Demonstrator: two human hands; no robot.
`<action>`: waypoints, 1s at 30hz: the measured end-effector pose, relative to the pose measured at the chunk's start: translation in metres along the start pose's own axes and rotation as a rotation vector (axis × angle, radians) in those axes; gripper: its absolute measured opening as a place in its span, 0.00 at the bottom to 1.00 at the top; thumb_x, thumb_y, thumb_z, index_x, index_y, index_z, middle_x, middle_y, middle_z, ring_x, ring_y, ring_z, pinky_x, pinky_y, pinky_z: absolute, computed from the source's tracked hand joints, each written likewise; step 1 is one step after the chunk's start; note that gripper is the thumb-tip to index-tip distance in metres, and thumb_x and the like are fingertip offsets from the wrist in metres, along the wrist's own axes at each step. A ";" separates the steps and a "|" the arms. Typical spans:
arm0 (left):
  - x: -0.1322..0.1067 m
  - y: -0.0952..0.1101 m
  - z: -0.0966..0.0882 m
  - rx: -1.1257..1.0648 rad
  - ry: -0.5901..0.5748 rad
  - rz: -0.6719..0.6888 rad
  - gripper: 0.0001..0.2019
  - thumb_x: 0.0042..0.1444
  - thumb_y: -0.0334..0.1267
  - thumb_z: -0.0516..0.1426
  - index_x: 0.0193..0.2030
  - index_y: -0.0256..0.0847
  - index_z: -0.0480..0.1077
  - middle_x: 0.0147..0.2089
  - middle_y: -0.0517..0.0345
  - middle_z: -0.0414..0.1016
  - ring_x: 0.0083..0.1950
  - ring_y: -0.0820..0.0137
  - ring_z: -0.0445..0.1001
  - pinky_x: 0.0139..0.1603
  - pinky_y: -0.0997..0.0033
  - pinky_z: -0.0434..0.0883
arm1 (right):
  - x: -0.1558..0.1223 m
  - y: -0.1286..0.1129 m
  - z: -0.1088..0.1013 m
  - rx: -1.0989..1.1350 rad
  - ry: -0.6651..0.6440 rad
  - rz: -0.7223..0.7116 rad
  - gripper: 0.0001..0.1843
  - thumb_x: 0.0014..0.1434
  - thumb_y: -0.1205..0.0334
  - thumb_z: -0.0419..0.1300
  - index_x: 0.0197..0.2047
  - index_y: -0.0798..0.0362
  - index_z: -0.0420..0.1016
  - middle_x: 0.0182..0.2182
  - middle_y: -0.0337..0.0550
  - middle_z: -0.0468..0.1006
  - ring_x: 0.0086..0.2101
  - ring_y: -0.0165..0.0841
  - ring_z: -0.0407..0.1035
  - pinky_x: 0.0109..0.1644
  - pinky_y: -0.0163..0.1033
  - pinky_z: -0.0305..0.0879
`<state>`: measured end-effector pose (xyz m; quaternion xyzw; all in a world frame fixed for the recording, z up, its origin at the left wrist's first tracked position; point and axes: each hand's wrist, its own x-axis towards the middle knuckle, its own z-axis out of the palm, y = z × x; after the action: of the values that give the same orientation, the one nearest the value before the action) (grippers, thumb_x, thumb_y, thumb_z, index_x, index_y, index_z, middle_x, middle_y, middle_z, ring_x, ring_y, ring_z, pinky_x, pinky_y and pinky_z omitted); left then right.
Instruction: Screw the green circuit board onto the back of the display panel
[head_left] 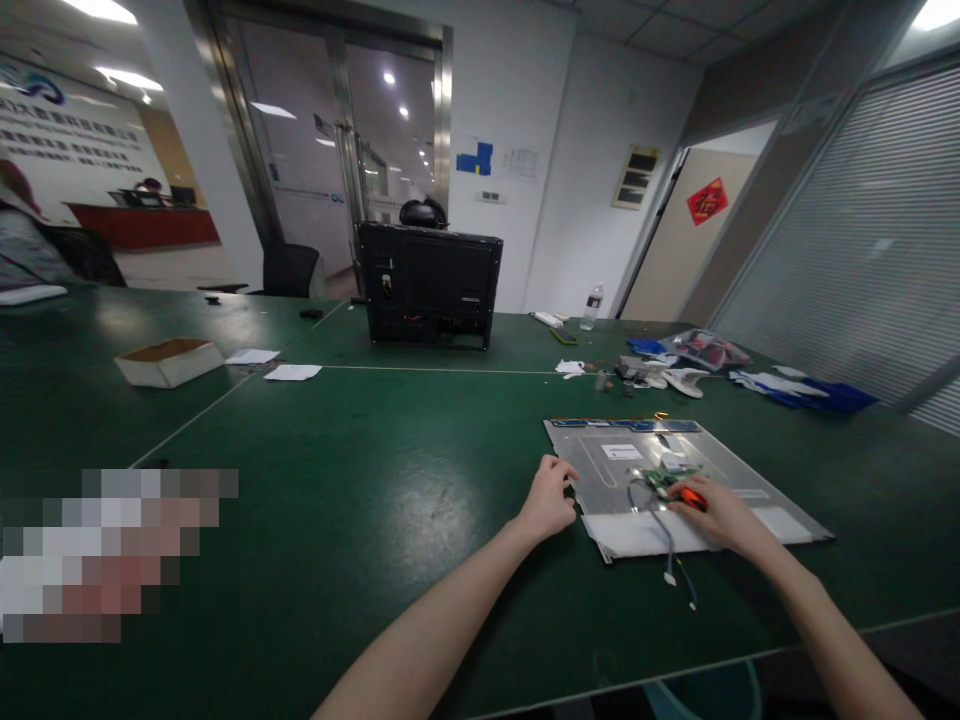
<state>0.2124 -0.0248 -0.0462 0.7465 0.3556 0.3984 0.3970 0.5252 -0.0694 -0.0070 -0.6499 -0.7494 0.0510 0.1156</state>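
A flat grey metal display panel [720, 465] lies on the green table [360, 520] in front of me, back side up. A small green circuit board [664, 480] sits on it, with a blue-grey cable [664, 530] trailing off its near edge. My left hand [547, 498] rests on the panel's left edge with fingers curled. My right hand [716, 512] is closed around an orange-handled tool [694, 497] whose tip is at the circuit board.
A black monitor housing [429, 285] stands upright at the table's middle back, a person's head behind it. A cardboard box [169, 361] and papers lie left. Small parts, a bag [709, 348], blue gloves [810, 390] and a water bottle [592, 306] lie at the back right.
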 end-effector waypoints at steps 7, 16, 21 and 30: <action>-0.002 0.004 0.000 0.190 0.048 -0.048 0.21 0.45 0.24 0.64 0.47 0.37 0.66 0.51 0.49 0.63 0.51 0.65 0.69 0.54 0.65 0.69 | -0.002 0.007 -0.005 0.054 -0.063 -0.080 0.18 0.59 0.48 0.51 0.38 0.50 0.77 0.42 0.50 0.75 0.39 0.41 0.70 0.47 0.46 0.64; -0.005 0.012 -0.006 0.518 -0.036 0.010 0.10 0.57 0.40 0.58 0.44 0.40 0.74 0.47 0.52 0.71 0.53 0.60 0.65 0.55 0.57 0.60 | 0.015 -0.022 0.000 -0.099 0.020 0.010 0.18 0.60 0.53 0.49 0.39 0.52 0.76 0.42 0.50 0.76 0.40 0.40 0.70 0.45 0.43 0.64; -0.008 0.021 -0.004 0.668 -0.104 0.107 0.17 0.61 0.46 0.53 0.54 0.45 0.70 0.52 0.50 0.67 0.56 0.58 0.61 0.55 0.55 0.59 | 0.027 -0.055 0.014 -0.197 0.092 0.134 0.19 0.60 0.55 0.48 0.45 0.55 0.75 0.48 0.54 0.73 0.41 0.42 0.71 0.42 0.42 0.63; -0.007 0.035 0.006 0.823 -0.144 0.171 0.18 0.62 0.46 0.49 0.52 0.39 0.69 0.48 0.46 0.65 0.51 0.56 0.61 0.50 0.55 0.60 | 0.035 -0.132 0.047 -0.303 0.068 0.284 0.23 0.61 0.47 0.49 0.37 0.54 0.78 0.32 0.55 0.79 0.36 0.45 0.74 0.37 0.42 0.63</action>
<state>0.2221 -0.0474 -0.0200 0.8953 0.3933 0.2017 0.0553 0.3820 -0.0510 -0.0183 -0.7604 -0.6450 -0.0682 0.0335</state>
